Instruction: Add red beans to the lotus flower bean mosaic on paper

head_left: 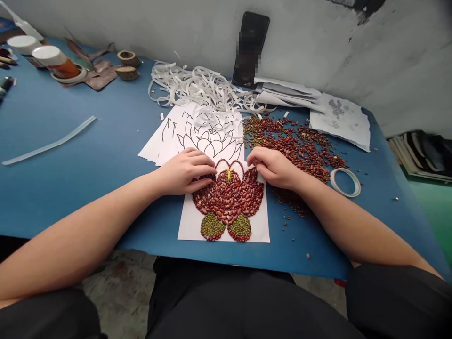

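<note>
A flower picture made of red beans (228, 200) lies on a white sheet of paper (187, 230) at the table's front. Two round leaf shapes filled with green mung beans (212, 226) form its bottom, and a small yellow patch (229, 174) marks its top middle. My left hand (187, 170) rests at the picture's upper left, fingers stretched and slightly apart over the beans. At the upper right edge is my right hand (275, 167), its fingers curled in towards the thumb. Anything between those fingertips is too small to make out.
Loose red and green beans (300, 146) spread right of the paper, near a tape roll (345, 182). Behind are a lotus line drawing (210, 136), curled paper strips (197, 84) and a phone (250, 49) against the wall. Jars (56, 61) and a glue stick (49, 141) lie left.
</note>
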A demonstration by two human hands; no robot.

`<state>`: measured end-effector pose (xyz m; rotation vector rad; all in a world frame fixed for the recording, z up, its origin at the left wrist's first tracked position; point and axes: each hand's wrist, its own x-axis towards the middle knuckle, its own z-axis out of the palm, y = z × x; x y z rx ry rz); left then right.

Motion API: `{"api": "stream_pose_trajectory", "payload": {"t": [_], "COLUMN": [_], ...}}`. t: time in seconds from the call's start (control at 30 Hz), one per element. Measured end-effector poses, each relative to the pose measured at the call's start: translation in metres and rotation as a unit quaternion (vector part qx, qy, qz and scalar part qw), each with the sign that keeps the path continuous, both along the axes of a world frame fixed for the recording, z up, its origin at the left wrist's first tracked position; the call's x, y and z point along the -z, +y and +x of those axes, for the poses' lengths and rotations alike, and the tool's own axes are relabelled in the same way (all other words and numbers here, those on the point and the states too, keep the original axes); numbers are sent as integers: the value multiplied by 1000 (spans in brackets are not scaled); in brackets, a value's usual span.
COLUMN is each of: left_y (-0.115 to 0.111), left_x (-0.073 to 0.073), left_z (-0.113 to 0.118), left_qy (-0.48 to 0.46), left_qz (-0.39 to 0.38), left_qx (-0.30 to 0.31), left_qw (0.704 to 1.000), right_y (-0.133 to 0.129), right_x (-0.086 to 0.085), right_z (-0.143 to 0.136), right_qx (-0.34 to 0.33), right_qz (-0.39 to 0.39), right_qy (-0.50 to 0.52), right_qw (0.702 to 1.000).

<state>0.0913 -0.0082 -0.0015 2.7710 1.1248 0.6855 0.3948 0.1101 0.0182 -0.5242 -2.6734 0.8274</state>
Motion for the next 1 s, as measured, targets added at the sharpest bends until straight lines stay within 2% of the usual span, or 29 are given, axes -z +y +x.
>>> {"api": "stream_pose_trajectory", "payload": {"t": [0.13, 0.27, 0.43, 0.57, 0.63, 0.83, 1.0], "left_y": [1, 3, 4, 6, 6, 7, 6], "left_x": [1, 1, 1, 0, -1, -2, -2], "left_z": [-1, -7, -14, -17, -17, -18, -18], "left_qy": [4, -3, -7, -12, -10, 0, 8], "left_qz": [7, -10, -11, -23, -26, -30, -20], "left_qx": [4, -13, -34, -41, -40, -42, -39], "left_qw": [1000, 1000, 999, 999, 999, 999, 999], "right_y": [-9, -11, 14, 34, 37, 31, 31], "right_x": [-1, -9, -34, -50, -52, -49, -49], "right_z": [0, 2, 20, 38, 41, 33, 32], "right_qx": [32, 46, 98, 51, 31, 73, 69], "right_qz": [3, 58, 86, 65, 66, 94, 89], "right_qy": [-34, -82, -188, -296, -318, -362, -353], "right_qw": [999, 994, 973, 951, 945, 925, 929]}}
